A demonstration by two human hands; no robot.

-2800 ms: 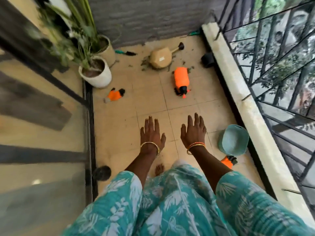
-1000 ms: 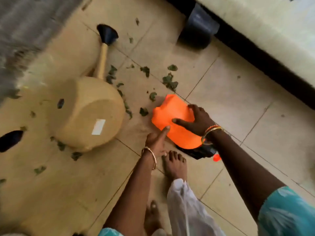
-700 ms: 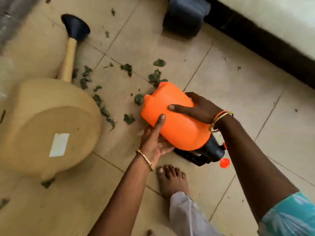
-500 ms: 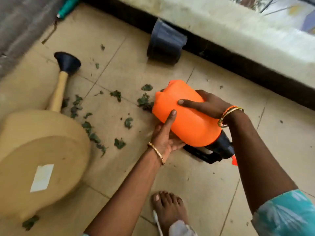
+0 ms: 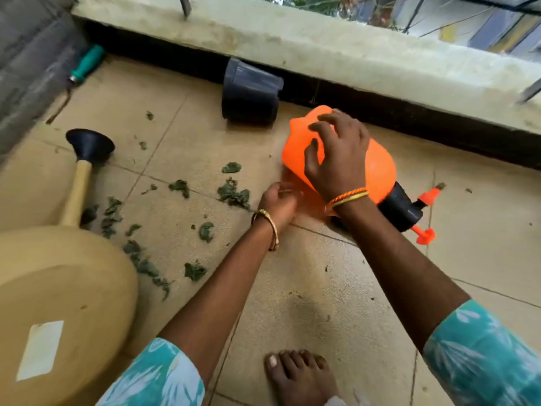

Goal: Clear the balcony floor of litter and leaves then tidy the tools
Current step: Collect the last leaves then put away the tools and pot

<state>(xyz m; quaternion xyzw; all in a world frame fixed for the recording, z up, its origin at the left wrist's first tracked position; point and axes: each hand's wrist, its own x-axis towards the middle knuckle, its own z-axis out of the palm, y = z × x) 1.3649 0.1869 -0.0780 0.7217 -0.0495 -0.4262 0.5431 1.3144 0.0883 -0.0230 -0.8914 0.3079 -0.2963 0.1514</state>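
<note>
right hand (image 5: 336,159) now atop orange sprayer (image 5: 377,168), left hand (image 5: 278,200) slipped beneath

r hand (image 5: 336,159) curled, gripping; l hand (image 5: 279,200) blurred, loosely cupped.

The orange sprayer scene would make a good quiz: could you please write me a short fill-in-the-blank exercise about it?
1. The right hand grips the sprayer's ____ tank.
2. The sprayer's pump head is ____ in colour.
3. Torn green ____ lie scattered on the tiles.
4. The tan watering can lies on its ____.

Missing words: orange; black; leaves; side
</note>
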